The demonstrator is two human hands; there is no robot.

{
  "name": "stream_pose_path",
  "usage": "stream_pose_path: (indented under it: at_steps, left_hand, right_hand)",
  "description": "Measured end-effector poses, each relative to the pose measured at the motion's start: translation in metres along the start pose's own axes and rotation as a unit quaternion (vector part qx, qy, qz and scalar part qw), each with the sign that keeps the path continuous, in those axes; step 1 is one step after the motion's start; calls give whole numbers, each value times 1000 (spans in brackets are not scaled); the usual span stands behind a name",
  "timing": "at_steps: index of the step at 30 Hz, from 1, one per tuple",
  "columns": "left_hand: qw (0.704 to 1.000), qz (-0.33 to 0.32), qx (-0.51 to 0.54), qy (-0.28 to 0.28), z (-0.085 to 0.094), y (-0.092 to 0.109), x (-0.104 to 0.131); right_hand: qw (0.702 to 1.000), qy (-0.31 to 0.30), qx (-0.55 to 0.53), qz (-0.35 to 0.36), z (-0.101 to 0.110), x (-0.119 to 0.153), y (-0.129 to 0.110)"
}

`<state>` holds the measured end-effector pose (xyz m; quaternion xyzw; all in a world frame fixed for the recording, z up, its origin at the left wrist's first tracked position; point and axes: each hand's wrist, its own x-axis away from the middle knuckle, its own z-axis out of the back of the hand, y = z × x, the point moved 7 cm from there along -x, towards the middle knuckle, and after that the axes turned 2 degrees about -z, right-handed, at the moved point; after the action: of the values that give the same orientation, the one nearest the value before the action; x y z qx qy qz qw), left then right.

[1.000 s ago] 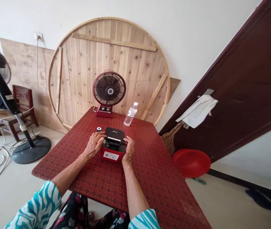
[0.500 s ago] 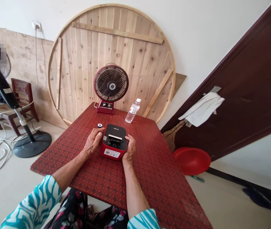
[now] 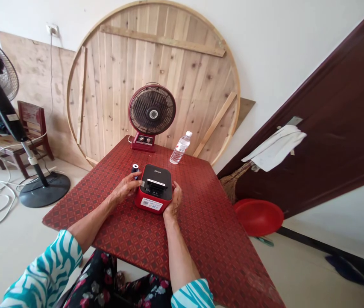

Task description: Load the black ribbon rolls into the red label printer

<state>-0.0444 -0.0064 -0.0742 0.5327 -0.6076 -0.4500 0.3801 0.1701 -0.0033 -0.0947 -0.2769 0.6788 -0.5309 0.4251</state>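
Note:
A small red receipt printer (image 3: pixel 150 202) with a black lid sits on the table, a white strip showing at its slot and a printed label on its front. My right hand (image 3: pixel 173 201) cups its right side, thumb on the lid's edge. At the left, my left hand (image 3: pixel 126 188) grips the printer's edge, fingers and thumb reaching the lid near a grey patch. Just behind those fingers stands a small paper roll (image 3: pixel 135 168), dark outside with a white end, partly hidden by the hand.
Farther back on the red patterned table (image 3: pixel 207 226) stand a red desk fan (image 3: pixel 152 113) and a clear water bottle (image 3: pixel 180 148). A large round wooden board (image 3: pixel 111 81) leans on the wall. On the floor are a pedestal fan (image 3: pixel 44 190) and a red basin (image 3: pixel 259 217).
My left thumb has moved onto the lid's left edge by the grey patch, with the fingers reaching farther over. My right hand stays at the printer's side. The view has shifted slightly.

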Motion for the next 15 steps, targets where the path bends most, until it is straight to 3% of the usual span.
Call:
stream_pose_path:
  at_steps: [4,15]
  left_hand:
    - [997,51,51,-10,0,-8,0]
    - [987,135,79,40,0,-15,-4]
  right_hand:
    - [1000,-1,8,-3,-1,1,-1]
    - [1000,-3,-7,-23,-2,0,5]
